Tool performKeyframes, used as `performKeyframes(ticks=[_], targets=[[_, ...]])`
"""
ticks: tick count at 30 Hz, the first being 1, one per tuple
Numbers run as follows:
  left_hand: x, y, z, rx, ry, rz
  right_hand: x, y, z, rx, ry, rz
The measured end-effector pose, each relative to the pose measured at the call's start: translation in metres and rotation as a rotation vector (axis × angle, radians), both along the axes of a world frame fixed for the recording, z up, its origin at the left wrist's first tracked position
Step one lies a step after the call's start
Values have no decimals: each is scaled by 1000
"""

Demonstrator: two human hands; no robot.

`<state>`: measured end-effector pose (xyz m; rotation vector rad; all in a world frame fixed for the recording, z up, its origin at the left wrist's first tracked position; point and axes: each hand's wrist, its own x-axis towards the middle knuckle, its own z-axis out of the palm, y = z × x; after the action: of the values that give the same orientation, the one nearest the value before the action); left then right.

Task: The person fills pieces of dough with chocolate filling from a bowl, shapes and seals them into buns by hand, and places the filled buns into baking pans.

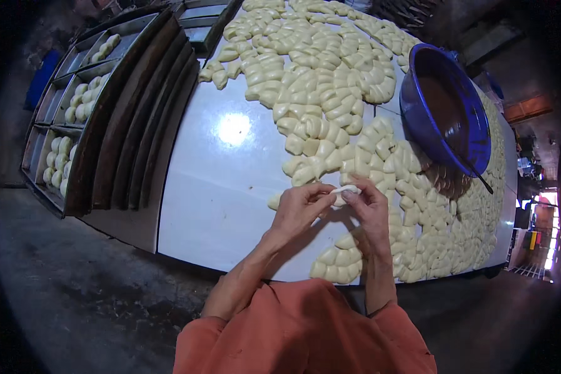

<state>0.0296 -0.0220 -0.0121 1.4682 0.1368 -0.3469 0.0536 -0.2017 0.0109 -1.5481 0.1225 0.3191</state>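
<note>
From my end, through the head camera, I had both bare hands at the near side of a white table (212,187), wrists coming in past the sleeves of an orange-red garment (311,324). The left hand (302,209) pinched one end of a small pale dough piece (349,189) between thumb and fingers, and the right hand (366,204) gripped the other end the same way, so the piece sat between the two sets of fingertips, over the table. Shaped dough lumps (318,93) covered much of the surface beyond and to the right, packed side by side, with a smaller cluster (340,262) at the near edge. A blue basin (414,115) with something brown inside stood on the right, a dark handle (485,182) jutting over its rim. On the left I saw a divided tray (131,40) with round dough balls (59,159) in some compartments.
</note>
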Motion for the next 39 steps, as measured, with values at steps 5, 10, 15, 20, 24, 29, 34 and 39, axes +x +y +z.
performKeyframes(ticks=[5,10,15,20,24,29,34,39], targets=[[10,-20,7,102,-280,177,12,1,3,197,-36,-32],[40,-49,25,109,-798,164,16,15,20,595,-45,-28],[57,-88,-8,-202,-787,392,31,17,44,791,92,-171],[58,-100,-7,-471,-397,133,62,-23,33,812,51,-47],[54,-75,-9,-234,-167,-105,133,-86,68,296,-358,-257],[56,-36,3,-69,72,-157,246,-177,60,-552,-261,-47],[53,-32,12,-71,130,-106,297,-209,-3,-974,-34,411],[51,-27,11,-16,150,-161,295,-192,11,-778,125,420]])
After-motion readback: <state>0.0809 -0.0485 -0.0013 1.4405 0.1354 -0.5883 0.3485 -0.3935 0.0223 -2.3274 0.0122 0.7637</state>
